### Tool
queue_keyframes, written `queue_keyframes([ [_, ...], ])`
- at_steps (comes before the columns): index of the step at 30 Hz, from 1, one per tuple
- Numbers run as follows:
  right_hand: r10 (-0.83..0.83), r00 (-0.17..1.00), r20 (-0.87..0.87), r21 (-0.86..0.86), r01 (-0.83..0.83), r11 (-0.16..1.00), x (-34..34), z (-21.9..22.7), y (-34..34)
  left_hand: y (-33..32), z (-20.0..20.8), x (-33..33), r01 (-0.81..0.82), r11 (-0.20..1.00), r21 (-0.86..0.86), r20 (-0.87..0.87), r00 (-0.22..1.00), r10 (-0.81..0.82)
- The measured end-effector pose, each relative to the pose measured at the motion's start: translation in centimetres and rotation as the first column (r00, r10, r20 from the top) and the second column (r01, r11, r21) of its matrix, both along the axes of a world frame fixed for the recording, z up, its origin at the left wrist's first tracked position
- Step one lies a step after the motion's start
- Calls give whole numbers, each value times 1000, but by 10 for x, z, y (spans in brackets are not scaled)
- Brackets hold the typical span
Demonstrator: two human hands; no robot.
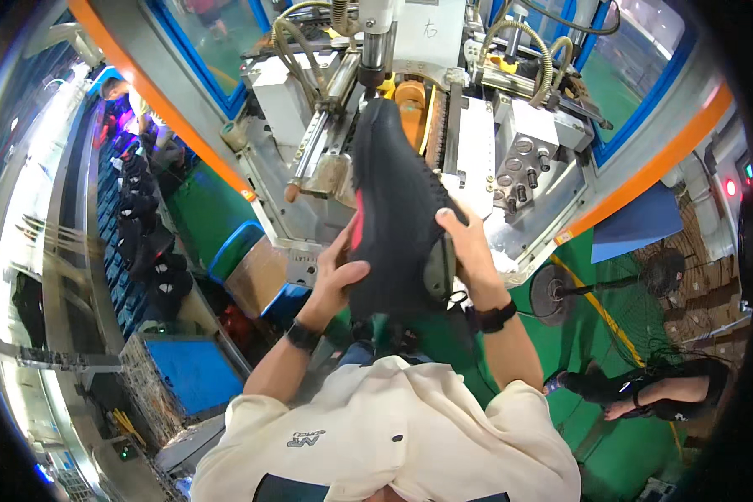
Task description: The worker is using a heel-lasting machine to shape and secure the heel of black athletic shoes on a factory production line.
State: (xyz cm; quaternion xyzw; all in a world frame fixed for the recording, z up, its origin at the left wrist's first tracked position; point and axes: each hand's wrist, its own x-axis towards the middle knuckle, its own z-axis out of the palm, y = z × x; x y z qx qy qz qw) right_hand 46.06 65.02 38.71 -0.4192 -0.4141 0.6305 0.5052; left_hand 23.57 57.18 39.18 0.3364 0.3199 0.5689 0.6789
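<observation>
A long black shoe upper (389,201) is held in front of my chest, its narrow end pointing away from me into the machine's opening. A pink-red patch shows along its left side. My left hand (340,269) grips the near left side, thumb on top. On the right side my right hand (470,247) grips it, thumb along the edge and the other fingers mostly hidden. Just beyond the upper stands an orange-brown shoe-shaped form (411,110) in the machine (477,159). The upper covers part of that form.
Orange and blue frame posts (636,176) flank the machine. A metal lever with a brown knob (292,193) juts out left. Further left, a conveyor (100,243) carries several dark shoes, with a person (146,121) beside it. Lower right are a fan (552,294) and another person's arm (673,391).
</observation>
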Motion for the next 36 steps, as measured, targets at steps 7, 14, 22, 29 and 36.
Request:
queue_keyframes([
  [7, -203, 923, 328, 70, 191, 979, 15, 13, 100, 122, -38, 12, 229, 972, 48, 144, 962, -234],
  [14, -166, 628, 761, 109, 129, 986, 1, -2, 272, 166, -44, -20, 203, 978, -59, -230, 950, -211],
  [22, -80, 125, 989, 92, -95, 991, -79, -48, 435, 68, -87, -172, -120, 976, -180, -223, 972, 79],
  [29, -104, 97, 990, 112, -77, 991, -128, -84, 435, -12, -114, -227, -521, 789, -324, -330, 844, 422],
  [36, -282, 28, 959, 283, -75, 956, -122, -79, 390, -25, -146, -210, -563, 723, -401, -315, 826, 468],
])
